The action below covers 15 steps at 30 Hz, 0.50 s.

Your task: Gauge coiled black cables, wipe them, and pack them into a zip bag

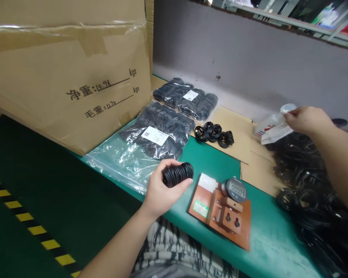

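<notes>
My left hand (164,191) is closed around a short stack of black rubber rings (178,174), held above the front of the green table (210,158). Off to the right, my right hand (308,120) pinches a white cloth (276,133), perhaps a wipe. The cloth hangs in front of a translucent white bottle (266,124) and partly hides it. Between my arms lies a brown gauge fixture (224,216) with a round digital indicator (234,189) on it. A few bundles of black rings (214,133) rest on cardboard beyond it.
A large cardboard box (75,77) stands at the left. Next to it lie clear bags of black rings, a nearer bag (174,127) and a farther bag (188,98), both labelled. A big heap of black rings (315,208) covers the right side. A wall (234,58) rises behind.
</notes>
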{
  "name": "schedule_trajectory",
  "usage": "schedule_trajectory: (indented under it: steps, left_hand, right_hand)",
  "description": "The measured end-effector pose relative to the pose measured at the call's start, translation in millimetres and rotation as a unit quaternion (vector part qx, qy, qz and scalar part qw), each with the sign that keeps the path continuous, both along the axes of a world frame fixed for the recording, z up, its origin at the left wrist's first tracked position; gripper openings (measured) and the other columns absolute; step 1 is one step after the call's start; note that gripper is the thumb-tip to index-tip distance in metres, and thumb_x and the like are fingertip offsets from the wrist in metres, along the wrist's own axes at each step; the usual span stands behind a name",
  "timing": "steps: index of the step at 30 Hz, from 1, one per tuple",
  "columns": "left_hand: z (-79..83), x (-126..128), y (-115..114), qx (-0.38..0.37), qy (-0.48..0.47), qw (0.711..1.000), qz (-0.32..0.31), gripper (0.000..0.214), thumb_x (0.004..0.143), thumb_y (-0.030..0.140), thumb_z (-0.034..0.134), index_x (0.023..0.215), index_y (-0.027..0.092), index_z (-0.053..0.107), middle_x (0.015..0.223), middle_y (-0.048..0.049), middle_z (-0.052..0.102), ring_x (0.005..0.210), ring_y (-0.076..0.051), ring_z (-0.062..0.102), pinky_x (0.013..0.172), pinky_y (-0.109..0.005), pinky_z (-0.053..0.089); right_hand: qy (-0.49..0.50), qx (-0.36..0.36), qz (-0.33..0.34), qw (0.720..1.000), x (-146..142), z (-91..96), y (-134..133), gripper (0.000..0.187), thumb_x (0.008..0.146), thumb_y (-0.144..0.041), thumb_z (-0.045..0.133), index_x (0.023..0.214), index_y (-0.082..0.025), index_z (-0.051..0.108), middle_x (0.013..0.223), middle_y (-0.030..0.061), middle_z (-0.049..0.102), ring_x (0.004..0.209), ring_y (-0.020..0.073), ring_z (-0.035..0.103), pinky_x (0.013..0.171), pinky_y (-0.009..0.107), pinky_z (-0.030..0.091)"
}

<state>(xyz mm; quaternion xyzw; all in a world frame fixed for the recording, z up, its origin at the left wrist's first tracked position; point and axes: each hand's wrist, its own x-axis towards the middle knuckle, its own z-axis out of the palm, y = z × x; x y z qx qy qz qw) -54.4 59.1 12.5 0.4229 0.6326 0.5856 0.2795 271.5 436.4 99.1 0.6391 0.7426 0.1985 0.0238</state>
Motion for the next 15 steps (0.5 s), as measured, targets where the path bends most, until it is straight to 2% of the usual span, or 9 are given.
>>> schedule_trajectory:
  steps: [3, 6, 10, 15]
  left_hand:
    - [0.7, -0.2, -0.2, -0.001, -0.006, 1.000, -0.002, 0.031, 0.072, 0.022, 0.080, 0.098, 0.023, 0.064, 0.098, -0.0022, 0.071, 0.088, -0.021, 0.070, 0.074, -0.031, 0.058]
    - [1.3, -0.2, -0.1, -0.004, -0.005, 1.000, -0.005, 0.031, 0.071, 0.022, 0.081, 0.098, 0.023, 0.064, 0.097, -0.0022, 0.070, 0.088, -0.021, 0.069, 0.073, -0.031, 0.057]
    - [1.4, -0.6, 0.4, 0.000, -0.002, 1.000, -0.003, 0.031, 0.071, 0.021, 0.081, 0.097, 0.022, 0.064, 0.097, -0.0022, 0.070, 0.088, -0.021, 0.069, 0.075, -0.031, 0.056]
    - [1.0, -0.8, 0.9, -0.009, -0.005, 1.000, -0.006, 0.032, 0.070, 0.021, 0.081, 0.098, 0.022, 0.064, 0.097, -0.0020, 0.070, 0.087, -0.021, 0.069, 0.074, -0.031, 0.056]
  right_hand:
    - [-0.004, 0.004, 0.011, 1.000, 0.8, -0.2, 0.1, 0.042, 0.098, -0.030, 0.044, 0.117, -0.008, 0.075, 0.118, 0.0276, 0.071, 0.101, 0.0336, 0.067, 0.081, 0.040, 0.048]
    - [-0.012, -0.008, 0.006, 1.000, 2.3, -0.8, 0.9, 0.040, 0.097, -0.032, 0.049, 0.114, -0.008, 0.076, 0.114, 0.0277, 0.072, 0.101, 0.0349, 0.067, 0.082, 0.040, 0.048]
    - [-0.013, -0.007, 0.010, 1.000, 4.4, -1.4, 2.6, 0.043, 0.100, -0.031, 0.044, 0.123, -0.007, 0.072, 0.125, 0.0271, 0.068, 0.109, 0.0329, 0.066, 0.086, 0.038, 0.046]
    - [-0.017, -0.013, 0.015, 1.000, 4.3, -0.5, 4.0, 0.041, 0.098, -0.031, 0.048, 0.118, -0.008, 0.074, 0.120, 0.0272, 0.070, 0.105, 0.0340, 0.067, 0.083, 0.039, 0.047]
